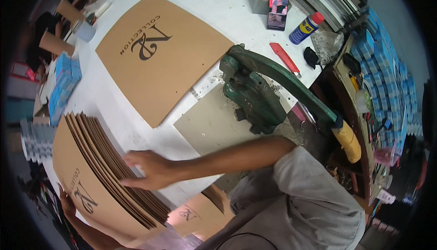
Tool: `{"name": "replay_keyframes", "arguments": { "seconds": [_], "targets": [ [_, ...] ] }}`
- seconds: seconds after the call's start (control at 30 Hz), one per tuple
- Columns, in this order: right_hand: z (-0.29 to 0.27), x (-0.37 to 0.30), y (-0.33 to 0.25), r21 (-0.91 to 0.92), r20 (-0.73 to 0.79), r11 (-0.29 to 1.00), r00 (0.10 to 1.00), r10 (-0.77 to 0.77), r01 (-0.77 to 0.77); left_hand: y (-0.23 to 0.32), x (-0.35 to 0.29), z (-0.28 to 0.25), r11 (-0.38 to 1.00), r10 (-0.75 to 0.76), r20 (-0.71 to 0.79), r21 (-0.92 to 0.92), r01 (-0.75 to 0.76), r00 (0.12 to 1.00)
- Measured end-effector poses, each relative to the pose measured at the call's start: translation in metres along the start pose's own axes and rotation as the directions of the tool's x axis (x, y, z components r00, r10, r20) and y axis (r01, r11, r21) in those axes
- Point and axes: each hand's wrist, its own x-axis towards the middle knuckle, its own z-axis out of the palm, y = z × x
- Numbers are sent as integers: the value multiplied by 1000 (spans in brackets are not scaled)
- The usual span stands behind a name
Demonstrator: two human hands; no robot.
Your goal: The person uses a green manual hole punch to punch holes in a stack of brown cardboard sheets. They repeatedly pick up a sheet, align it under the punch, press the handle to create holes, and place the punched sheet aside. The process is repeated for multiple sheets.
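A thick stack of brown cardboard sheets (98, 177), dark lettering on its outer face, leans at the lower left with its edges fanned. My left hand (68, 203) grips the stack's outer left edge; some of its fingers are hidden. Across the fanned edges reaches my right hand (150, 170), thumb and fingers apart, slightly blurred and at the edges of the sheets. Farther off, a printed brown sheet (159, 77) lies flat on the white table (129, 129), two small holes near its right edge. Beside it stands a green hand press (255, 90) with a yellow-wrapped lever handle (348, 143).
Beyond the press lie a red cutter knife (284, 58), a blue spray can (306, 28) and a phone (277, 9) against a grey box. Blue packs (63, 86) stand at the table's left edge; more blue packs (384, 68) are piled at right. Another printed sheet (195, 216) is near my lap.
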Motion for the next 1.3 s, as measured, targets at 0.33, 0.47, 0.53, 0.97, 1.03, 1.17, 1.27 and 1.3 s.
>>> {"name": "replay_keyframes", "arguments": {
  "seconds": [0.33, 0.47, 0.53, 0.97, 1.03, 1.17, 1.27, 1.3],
  "targets": [
    [104, 211, -41, -91, -219, 830, 825, 522, -550, 39, 51, 27, 1000, 0, 58, 9, 0, 998],
    [114, 212, -41, -94, -213, 809, 806, 553, -580, 24, 48, -9, 999, -8, 32, -51, 10, 999],
    [108, 207, -39, -91, -219, 828, 822, 526, -553, 24, 40, 6, 987, 18, -13, -160, -20, 1000],
    [161, 3, 12, -125, -136, 905, 910, 391, -407, -137, -137, 7, 965, 45, 135, -261, -8, 990],
    [173, -4, 7, -140, -118, 899, 908, 401, -415, -154, -144, -32, 972, 38, 213, -233, 13, 976],
    [172, -2, 7, -245, -134, 867, 901, 414, -435, -183, -153, -44, 994, 103, -22, -26, -104, 994],
    [156, 12, 34, -119, -165, 934, 935, 315, -336, -129, -121, 16, 997, 22, -195, -65, -35, 981],
    [140, 8, 19, -37, -37, 922, 923, 384, -385, -122, -132, 41, 997, -10, -269, -72, -10, 963]
  ]
}}
